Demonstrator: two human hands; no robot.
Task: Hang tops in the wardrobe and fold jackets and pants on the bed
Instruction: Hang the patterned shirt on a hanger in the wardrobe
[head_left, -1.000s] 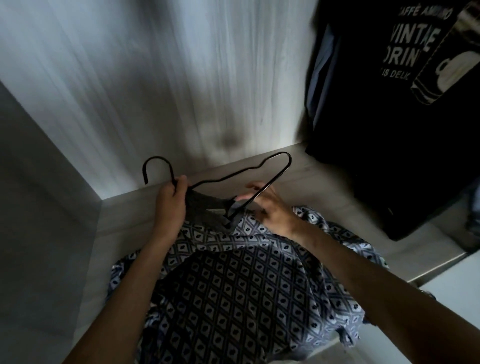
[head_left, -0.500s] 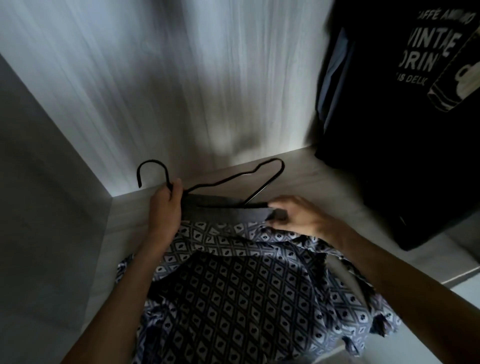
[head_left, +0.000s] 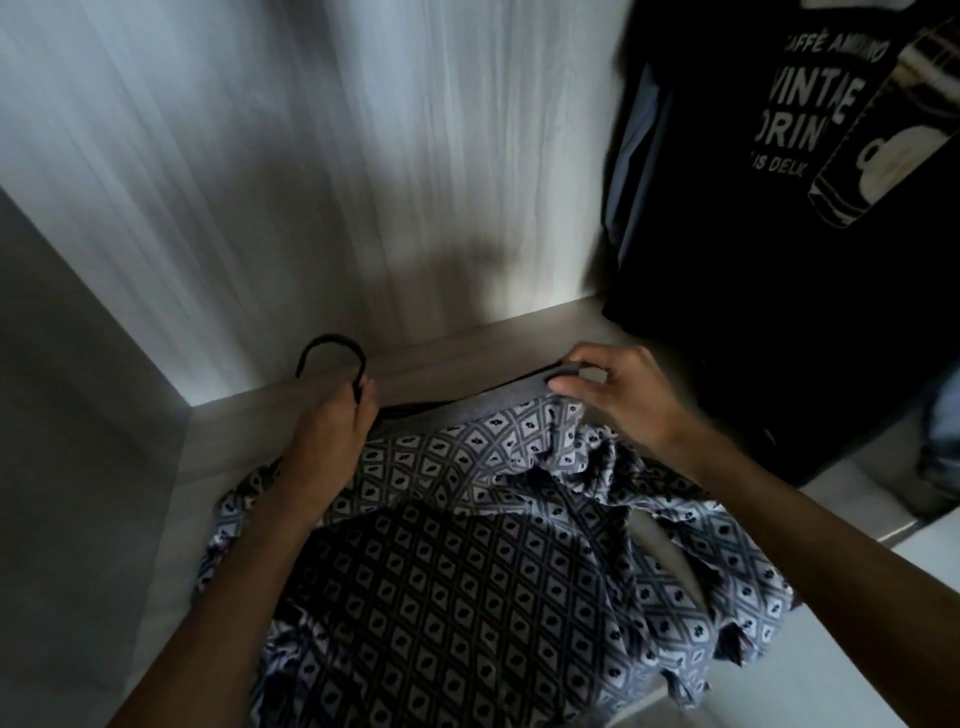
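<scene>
A grey and black diamond-patterned top (head_left: 467, 571) lies spread on the wardrobe's wooden floor (head_left: 467, 353). A black wire hanger (head_left: 332, 351) sits inside its neck; only the hook and a short piece of wire show. My left hand (head_left: 332, 436) grips the hanger just below the hook, together with the top's grey collar band. My right hand (head_left: 618, 395) pinches the right end of that collar band (head_left: 467, 410) and holds it stretched over the hanger's hidden right arm.
A black T-shirt with white lettering (head_left: 810, 182) hangs at the right, with a light blue garment (head_left: 631, 171) behind it. The wardrobe's pale wood back panel (head_left: 311, 182) and side wall (head_left: 67, 467) close in the left. A white ledge (head_left: 857, 499) lies at the lower right.
My right hand has moved right and up, pulling the collar band over the hanger's right arm, which is now covered. My left hand has kept its grip by the hook.
</scene>
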